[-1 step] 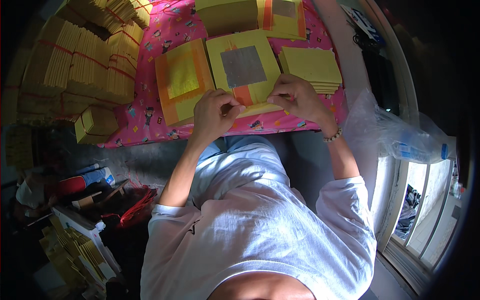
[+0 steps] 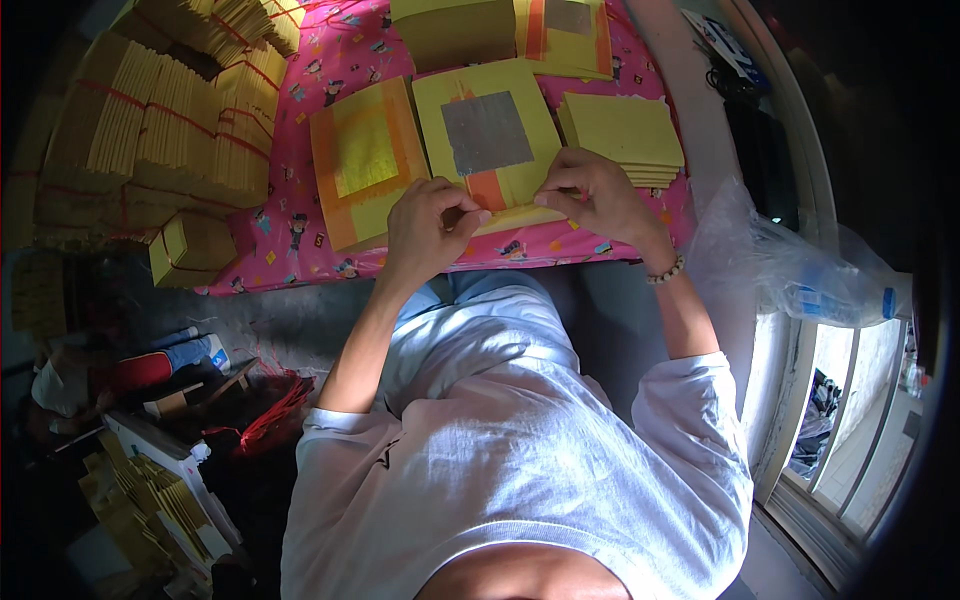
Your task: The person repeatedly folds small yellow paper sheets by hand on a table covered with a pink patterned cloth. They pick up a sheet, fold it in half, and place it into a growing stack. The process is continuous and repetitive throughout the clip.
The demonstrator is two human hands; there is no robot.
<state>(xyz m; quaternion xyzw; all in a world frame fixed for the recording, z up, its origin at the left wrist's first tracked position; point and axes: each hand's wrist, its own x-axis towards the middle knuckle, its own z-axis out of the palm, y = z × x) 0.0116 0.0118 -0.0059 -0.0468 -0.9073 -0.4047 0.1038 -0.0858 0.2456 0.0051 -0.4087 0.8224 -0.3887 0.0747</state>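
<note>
Fingertips of left hand [image 2: 428, 222] and right hand [image 2: 600, 195] pinched shut on near edge of yellow sheet with silver square [image 2: 490, 135], atop its stack on pink patterned cloth [image 2: 300, 215]. Risk, by judgement: thin paper creasing or tearing from uneven pull, or two sheets lifting together. Orange-bordered gold sheet [image 2: 365, 160] just left and plain yellow stack [image 2: 622, 135] just right, close enough for nudging askew by a sliding wrist.
</note>
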